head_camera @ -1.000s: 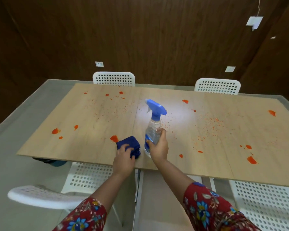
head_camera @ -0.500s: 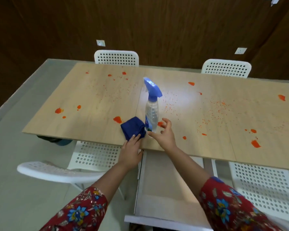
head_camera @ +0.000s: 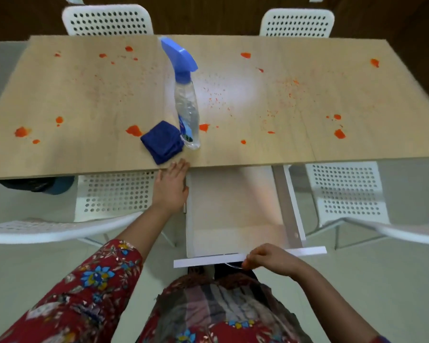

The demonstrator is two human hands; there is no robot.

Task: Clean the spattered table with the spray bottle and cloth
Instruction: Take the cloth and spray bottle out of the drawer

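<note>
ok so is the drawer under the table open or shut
Open. The drawer is pulled out from under the table, its bare floor in view, and the right hand grips its front.

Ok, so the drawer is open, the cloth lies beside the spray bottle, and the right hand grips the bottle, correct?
No: the head view shows the right hand gripping the drawer front, not the spray bottle, which stands free. The drawer is open and the cloth lies beside the bottle.
</note>
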